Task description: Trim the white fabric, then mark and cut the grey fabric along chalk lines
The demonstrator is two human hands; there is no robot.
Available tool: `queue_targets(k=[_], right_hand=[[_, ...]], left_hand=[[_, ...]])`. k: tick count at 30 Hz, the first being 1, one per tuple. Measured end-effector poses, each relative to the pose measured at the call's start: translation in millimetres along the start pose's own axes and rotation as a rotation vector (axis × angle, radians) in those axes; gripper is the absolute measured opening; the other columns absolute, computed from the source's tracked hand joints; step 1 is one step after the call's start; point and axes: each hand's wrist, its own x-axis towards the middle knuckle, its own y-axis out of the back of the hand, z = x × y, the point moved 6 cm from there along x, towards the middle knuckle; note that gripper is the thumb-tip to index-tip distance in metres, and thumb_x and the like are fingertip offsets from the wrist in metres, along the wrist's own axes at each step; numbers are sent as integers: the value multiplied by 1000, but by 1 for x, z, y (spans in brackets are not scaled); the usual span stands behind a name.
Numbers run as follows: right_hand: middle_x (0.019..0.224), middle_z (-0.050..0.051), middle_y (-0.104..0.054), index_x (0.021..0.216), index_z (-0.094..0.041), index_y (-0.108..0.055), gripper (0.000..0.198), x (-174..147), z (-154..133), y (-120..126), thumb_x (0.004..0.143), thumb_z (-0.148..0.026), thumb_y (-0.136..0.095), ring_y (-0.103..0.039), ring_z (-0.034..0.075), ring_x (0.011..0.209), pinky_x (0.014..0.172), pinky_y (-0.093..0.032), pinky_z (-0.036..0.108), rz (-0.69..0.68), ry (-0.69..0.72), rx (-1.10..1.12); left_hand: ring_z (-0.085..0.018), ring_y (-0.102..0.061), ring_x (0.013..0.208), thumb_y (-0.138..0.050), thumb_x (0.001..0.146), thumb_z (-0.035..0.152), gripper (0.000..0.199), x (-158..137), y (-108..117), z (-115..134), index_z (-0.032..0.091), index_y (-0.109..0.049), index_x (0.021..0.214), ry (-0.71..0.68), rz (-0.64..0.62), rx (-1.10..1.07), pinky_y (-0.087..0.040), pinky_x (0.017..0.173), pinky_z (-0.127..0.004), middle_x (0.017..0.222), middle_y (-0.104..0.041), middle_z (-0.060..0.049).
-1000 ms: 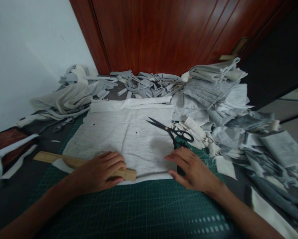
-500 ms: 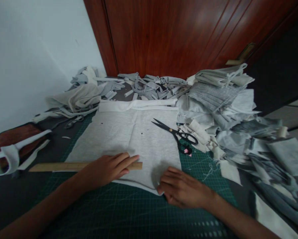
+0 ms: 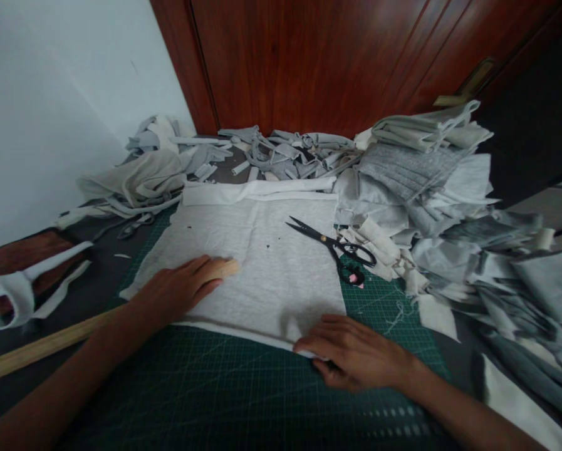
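Note:
A sheet of light grey fabric (image 3: 262, 269) lies over the green cutting mat (image 3: 243, 388), its near edge curled. My left hand (image 3: 175, 289) is closed around a wooden ruler (image 3: 55, 341), which slants from the lower left, under my forearm, to a tip just past my fingers over the fabric. At the fabric's near right corner, my right hand (image 3: 356, 352) pinches the folded edge between thumb and fingers. Black scissors (image 3: 325, 239) rest with slightly parted blades on the fabric and their handles over the mat, to its right.
Grey and white fabric scraps (image 3: 285, 156) line the back of the table. A tall pile of folded cloth (image 3: 416, 169) stands at the right. At the left are more cloth (image 3: 140, 178) and a brown, dark-rimmed object (image 3: 36, 257) under white strips. A wooden door (image 3: 309, 62) rises behind.
My left hand has moved left and away from me with the ruler, which now slants instead of lying level. My right hand has shifted slightly, still pinching the fabric's edge.

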Motion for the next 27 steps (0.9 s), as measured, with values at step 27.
queue_targets(k=[27], right_hand=[[105,3,-71,110,-22,-72,18,-3,3,9,99,-18,-58,-64,18,95,96,-50,38,-24,142,20]], left_hand=[[-33,-74,104,-16,115,47,60,-2,46,-7,22,-30,168,142,-49,182,-61,78,-40,144,-62,-14]])
